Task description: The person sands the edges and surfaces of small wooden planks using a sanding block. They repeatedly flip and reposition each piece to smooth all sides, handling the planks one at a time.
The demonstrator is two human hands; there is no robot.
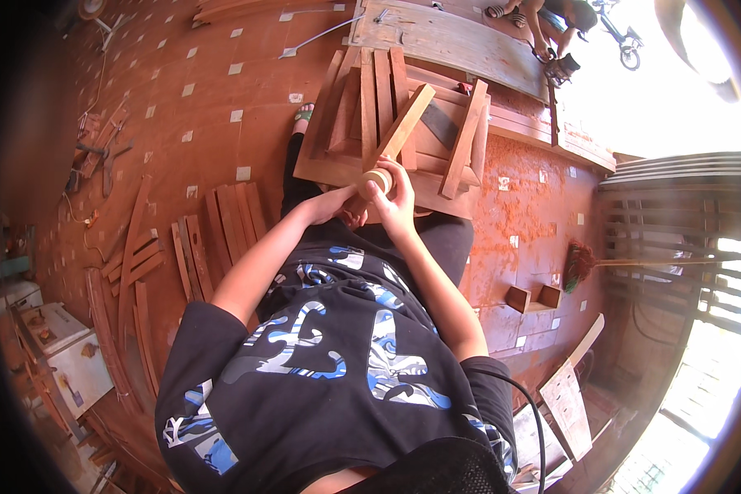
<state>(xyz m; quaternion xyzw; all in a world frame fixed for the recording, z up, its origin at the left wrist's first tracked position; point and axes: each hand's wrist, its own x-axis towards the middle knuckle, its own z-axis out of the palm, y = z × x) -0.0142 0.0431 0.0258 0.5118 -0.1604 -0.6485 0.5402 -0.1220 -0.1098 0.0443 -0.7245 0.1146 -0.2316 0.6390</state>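
Note:
A pale, square-edged wooden post [408, 122] slants away from me over a low stack of boards, its near end at my lap. At that end sits a round, ringed tan part [376, 181]; I cannot tell whether it is one piece with the post. My right hand [398, 202] curls round this end with the thumb on the round part. Beside it, on the left and lower, my left hand [337, 206] is closed against the same end, its fingers partly hidden. Several reddish wooden strips [369, 95] lie on the stack, and another strip [464, 138] rests at its right.
More wooden strips [237, 218] lie on the tiled floor to the left, near a white cabinet [78, 370]. A long plank [461, 45] is beyond the stack, where another person [543, 29] bends over a tool. At right are a broom [580, 265] and slatted wooden frames [675, 218].

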